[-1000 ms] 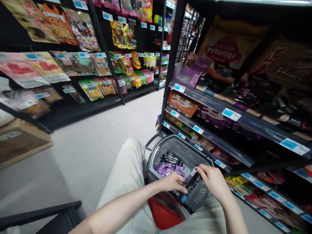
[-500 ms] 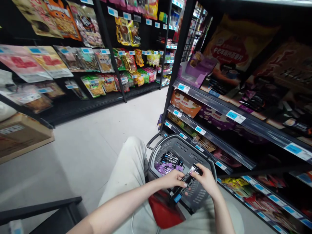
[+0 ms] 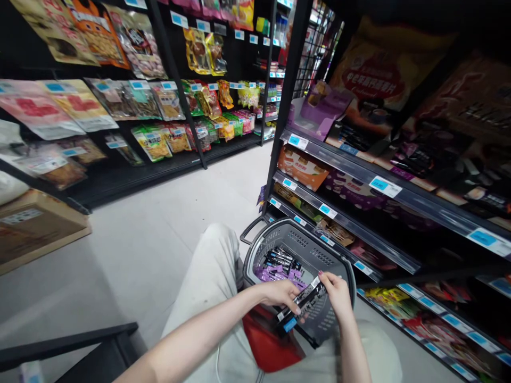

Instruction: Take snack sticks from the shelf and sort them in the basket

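Observation:
Over the near side of a grey plastic shopping basket (image 3: 307, 234), my left hand (image 3: 284, 296) is closed around black stick packets (image 3: 305, 301), which look like a small stack with blue and white ends. My right hand (image 3: 337, 292) pinches the upper end of the same packets between thumb and fingers. Inside the basket lie more black stick packets (image 3: 281, 259) and purple stick packets (image 3: 279, 273) in a loose heap. How many packets I hold cannot be made out.
Right of the basket stands a shelf rack (image 3: 343, 159) with price tags and bagged goods. Bagged snacks (image 3: 151, 141) fill the shelves across the aisle. A cardboard box (image 3: 40, 229) sits on the floor at left. Something red (image 3: 267, 340) lies below my hands, between my legs.
My right hand has shifted slightly at the packets' upper end, its fingers now pinching the tip. My left hand keeps its hold on them. The view has moved a little.

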`<action>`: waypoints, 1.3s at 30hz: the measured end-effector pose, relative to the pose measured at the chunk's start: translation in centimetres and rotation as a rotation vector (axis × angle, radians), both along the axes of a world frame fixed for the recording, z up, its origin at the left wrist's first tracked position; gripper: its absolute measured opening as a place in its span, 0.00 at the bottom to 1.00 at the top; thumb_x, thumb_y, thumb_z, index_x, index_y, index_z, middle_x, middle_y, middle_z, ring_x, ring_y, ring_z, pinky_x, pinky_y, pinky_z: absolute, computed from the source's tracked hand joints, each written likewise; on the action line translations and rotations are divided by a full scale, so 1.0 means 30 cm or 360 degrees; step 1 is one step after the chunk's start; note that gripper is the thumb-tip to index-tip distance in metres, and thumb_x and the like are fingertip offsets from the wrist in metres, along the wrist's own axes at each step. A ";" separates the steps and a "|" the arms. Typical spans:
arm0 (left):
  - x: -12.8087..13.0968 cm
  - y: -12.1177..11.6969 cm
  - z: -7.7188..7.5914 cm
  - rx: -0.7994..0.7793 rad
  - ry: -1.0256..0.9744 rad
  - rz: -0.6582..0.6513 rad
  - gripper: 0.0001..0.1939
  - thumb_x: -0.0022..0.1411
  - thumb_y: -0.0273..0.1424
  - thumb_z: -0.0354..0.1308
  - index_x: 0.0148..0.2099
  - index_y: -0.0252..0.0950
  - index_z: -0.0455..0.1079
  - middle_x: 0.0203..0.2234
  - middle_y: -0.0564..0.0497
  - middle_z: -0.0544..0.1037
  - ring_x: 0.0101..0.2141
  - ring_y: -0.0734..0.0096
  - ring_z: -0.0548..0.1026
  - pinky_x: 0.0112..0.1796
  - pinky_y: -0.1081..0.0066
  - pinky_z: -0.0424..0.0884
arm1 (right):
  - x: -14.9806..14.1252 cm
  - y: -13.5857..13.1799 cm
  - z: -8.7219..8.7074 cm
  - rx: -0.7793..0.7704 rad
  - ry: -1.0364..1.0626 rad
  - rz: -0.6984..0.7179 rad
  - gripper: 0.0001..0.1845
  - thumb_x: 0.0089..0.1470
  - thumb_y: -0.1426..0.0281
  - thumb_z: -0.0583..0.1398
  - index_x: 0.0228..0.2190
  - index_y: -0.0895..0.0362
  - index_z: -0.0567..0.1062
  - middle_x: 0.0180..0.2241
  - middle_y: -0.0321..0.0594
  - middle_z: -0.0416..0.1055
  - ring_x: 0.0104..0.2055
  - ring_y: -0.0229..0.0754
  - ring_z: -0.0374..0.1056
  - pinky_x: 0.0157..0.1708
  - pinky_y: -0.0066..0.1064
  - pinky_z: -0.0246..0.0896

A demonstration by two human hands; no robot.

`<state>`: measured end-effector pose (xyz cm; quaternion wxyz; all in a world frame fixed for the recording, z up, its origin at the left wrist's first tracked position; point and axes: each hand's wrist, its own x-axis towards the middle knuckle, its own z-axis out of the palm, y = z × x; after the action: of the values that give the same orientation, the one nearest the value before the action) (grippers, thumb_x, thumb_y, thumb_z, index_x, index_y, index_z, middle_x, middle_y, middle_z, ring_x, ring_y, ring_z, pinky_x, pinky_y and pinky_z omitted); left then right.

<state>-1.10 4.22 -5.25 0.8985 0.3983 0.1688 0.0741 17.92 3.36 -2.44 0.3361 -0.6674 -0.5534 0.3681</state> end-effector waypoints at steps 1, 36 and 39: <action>-0.004 0.004 -0.010 -0.0034 -0.0001 -0.0070 0.19 0.37 0.31 0.64 0.36 0.31 0.69 0.30 0.50 0.74 0.27 0.70 0.72 0.28 0.71 0.68 | 0.012 -0.002 -0.016 0.0013 0.0010 -0.0066 0.20 0.42 0.56 0.54 0.17 0.60 0.70 0.16 0.34 0.62 0.21 0.36 0.56 0.22 0.24 0.49; -0.091 0.205 -0.103 0.0505 0.1008 0.1444 0.17 0.57 0.35 0.40 0.45 0.33 0.58 0.25 0.49 0.72 0.19 0.77 0.68 0.19 0.76 0.63 | 0.116 0.028 -0.053 -0.0667 0.0089 -0.0332 0.06 0.45 0.66 0.51 0.25 0.55 0.63 0.20 0.34 0.68 0.20 0.39 0.68 0.21 0.27 0.62; -0.108 0.197 -0.100 0.0856 0.1169 0.1138 0.17 0.57 0.37 0.38 0.38 0.33 0.63 0.22 0.49 0.73 0.19 0.75 0.68 0.21 0.76 0.61 | 0.102 0.089 -0.096 -0.0814 -0.0348 -0.0233 0.08 0.48 0.69 0.47 0.24 0.55 0.63 0.20 0.37 0.70 0.21 0.38 0.69 0.22 0.25 0.60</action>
<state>-4.34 10.14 -8.24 0.5673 0.5305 0.5689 0.2705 20.97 6.04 -5.32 0.1206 -0.8044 -0.4259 0.3963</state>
